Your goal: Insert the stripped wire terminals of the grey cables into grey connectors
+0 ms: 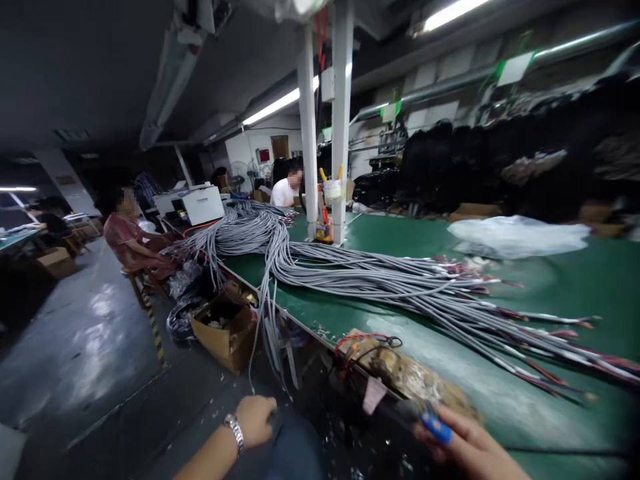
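Note:
My left hand [256, 419], with a metal watch on the wrist, is curled into a fist low in the view, resting near my knee below the table edge. My right hand [467, 445] is at the bottom right by the edge of the green table [410, 233], its fingers closed on a small blue-tipped tool [436, 427]. Just beyond it lies a worn, taped block with red and black wires [400, 370]. A long bundle of grey cables [380, 280] stretches across the table, with stripped coloured ends at the right.
White posts [342, 120] stand on the table with a tool cup. A clear plastic bag [520, 237] lies at the right. Open cardboard boxes [225, 327] sit on the floor by the table. Two other people sit farther back on the left and centre.

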`<action>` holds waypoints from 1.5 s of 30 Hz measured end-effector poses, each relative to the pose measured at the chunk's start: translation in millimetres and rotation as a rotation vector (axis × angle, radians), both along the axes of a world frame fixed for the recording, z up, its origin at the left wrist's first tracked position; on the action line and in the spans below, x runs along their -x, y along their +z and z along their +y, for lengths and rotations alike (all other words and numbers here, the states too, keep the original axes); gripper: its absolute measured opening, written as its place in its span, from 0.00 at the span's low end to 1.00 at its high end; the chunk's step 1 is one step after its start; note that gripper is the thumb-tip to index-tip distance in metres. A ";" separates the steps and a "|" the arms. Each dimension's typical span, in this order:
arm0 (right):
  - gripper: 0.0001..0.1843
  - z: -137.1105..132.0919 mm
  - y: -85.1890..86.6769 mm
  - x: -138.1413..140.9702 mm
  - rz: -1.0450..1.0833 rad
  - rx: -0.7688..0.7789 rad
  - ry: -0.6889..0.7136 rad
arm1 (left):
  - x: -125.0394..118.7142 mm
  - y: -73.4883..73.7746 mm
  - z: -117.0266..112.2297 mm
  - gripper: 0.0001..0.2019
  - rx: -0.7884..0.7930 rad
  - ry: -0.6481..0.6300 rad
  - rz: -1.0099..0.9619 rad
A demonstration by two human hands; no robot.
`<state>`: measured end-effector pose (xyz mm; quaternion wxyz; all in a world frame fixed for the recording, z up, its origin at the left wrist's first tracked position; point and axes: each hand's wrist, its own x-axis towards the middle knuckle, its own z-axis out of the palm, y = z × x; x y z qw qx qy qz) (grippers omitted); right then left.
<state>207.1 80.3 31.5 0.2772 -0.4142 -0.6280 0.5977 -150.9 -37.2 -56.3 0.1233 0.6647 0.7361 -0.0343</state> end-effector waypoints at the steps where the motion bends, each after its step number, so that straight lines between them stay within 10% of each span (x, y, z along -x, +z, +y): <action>1: 0.20 13.2 8.9 -7.6 -0.041 -0.062 -0.049 | -1.7 12.7 9.7 0.10 -0.095 0.010 -0.028; 9: 0.17 90.9 10.9 -61.7 -0.333 -0.481 -0.418 | -38.3 104.2 130.7 0.17 -0.596 -0.214 -0.098; 20: 0.14 93.7 -0.9 -67.3 -0.169 -0.471 -0.389 | -50.8 122.2 293.2 0.38 -0.540 -0.158 0.269; 36: 0.16 95.2 -2.1 -66.3 -0.195 -0.489 -0.394 | -8.5 149.6 238.4 0.08 -0.363 -0.399 0.364; 45: 0.13 102.9 -12.5 -67.3 -0.214 -0.515 -0.392 | -71.7 136.8 254.7 0.14 -0.361 -0.422 0.328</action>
